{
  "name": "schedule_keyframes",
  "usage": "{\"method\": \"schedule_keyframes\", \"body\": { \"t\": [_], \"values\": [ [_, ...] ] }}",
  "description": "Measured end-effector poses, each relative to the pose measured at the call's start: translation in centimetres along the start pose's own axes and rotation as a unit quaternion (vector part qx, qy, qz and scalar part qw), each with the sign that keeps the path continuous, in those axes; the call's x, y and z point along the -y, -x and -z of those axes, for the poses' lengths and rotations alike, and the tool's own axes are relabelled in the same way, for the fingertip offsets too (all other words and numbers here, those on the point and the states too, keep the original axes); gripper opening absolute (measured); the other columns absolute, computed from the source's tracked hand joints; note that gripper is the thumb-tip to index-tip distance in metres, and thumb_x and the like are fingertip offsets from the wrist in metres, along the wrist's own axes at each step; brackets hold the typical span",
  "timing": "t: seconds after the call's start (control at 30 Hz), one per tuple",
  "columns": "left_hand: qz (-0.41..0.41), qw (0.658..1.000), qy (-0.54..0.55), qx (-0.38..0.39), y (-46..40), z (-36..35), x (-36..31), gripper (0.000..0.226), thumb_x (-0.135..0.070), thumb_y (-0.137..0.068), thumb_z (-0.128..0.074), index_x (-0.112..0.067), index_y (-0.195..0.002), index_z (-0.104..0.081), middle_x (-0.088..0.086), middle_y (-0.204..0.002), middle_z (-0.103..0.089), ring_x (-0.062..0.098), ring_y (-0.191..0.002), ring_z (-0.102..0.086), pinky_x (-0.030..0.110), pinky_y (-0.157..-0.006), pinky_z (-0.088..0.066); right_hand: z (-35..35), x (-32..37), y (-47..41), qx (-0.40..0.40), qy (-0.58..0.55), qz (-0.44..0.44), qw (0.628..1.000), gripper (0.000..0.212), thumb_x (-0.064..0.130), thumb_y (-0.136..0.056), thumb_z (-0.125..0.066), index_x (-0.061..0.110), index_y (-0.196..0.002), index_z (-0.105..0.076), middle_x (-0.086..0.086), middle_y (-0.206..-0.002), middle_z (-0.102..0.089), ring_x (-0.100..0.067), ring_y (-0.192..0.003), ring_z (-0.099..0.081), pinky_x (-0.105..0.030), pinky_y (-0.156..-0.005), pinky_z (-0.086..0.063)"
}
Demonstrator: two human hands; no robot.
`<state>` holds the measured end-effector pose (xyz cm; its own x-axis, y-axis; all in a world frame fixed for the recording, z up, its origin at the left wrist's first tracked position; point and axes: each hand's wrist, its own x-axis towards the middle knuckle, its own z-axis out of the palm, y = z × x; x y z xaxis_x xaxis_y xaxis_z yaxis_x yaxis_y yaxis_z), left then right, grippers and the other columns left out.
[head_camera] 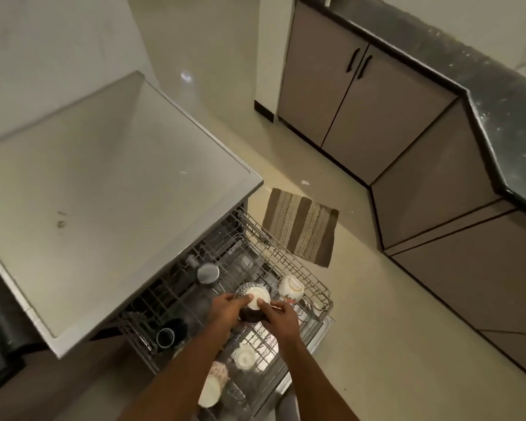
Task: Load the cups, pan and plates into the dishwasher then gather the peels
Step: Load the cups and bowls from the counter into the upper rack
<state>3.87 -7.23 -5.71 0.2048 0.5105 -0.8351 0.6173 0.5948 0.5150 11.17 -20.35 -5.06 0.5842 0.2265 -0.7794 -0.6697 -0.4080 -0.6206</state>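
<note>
The dishwasher's upper wire rack point(289, 262) is pulled out below the grey counter. Both hands hold a patterned cup point(254, 294) upside down over the rack's middle. My left hand point(228, 311) grips its left side, thumb on the white base. My right hand point(281, 319) grips its right side. In the rack sit a white cup with red print point(291, 288), a steel cup point(207, 273), a small white cup point(245, 357), a black cup point(165, 337) and a floral cup lying on its side point(214, 384).
A grey counter top point(104, 183) overhangs the dishwasher on the left. A striped floor mat point(301, 226) lies beyond the rack. Brown cabinets point(362, 95) under a dark worktop point(498, 86) line the right side. Beige floor runs between them.
</note>
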Motion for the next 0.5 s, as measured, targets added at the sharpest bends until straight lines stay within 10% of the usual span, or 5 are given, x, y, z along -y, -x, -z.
{"method": "schedule_keyframes", "body": {
  "t": [0.5],
  "values": [
    [0.046, 0.996, 0.038, -0.061, -18.3, -7.5, -1.6, 0.049, -0.038, -0.057, -0.095, -0.013, -0.09, -0.068, 0.015, -0.097, -0.075, 0.032, -0.082, -0.074, 0.05, -0.07, -0.063, -1.9, 0.8, -18.5, 0.112, 0.115, 0.003, 0.987, 0.061, 0.007, -0.094, -0.067, 0.039, -0.143, -0.051, -0.014, -0.102, -0.076, -0.027, -0.082, -0.072, -0.05, -0.083, -0.061]
  ]
}}
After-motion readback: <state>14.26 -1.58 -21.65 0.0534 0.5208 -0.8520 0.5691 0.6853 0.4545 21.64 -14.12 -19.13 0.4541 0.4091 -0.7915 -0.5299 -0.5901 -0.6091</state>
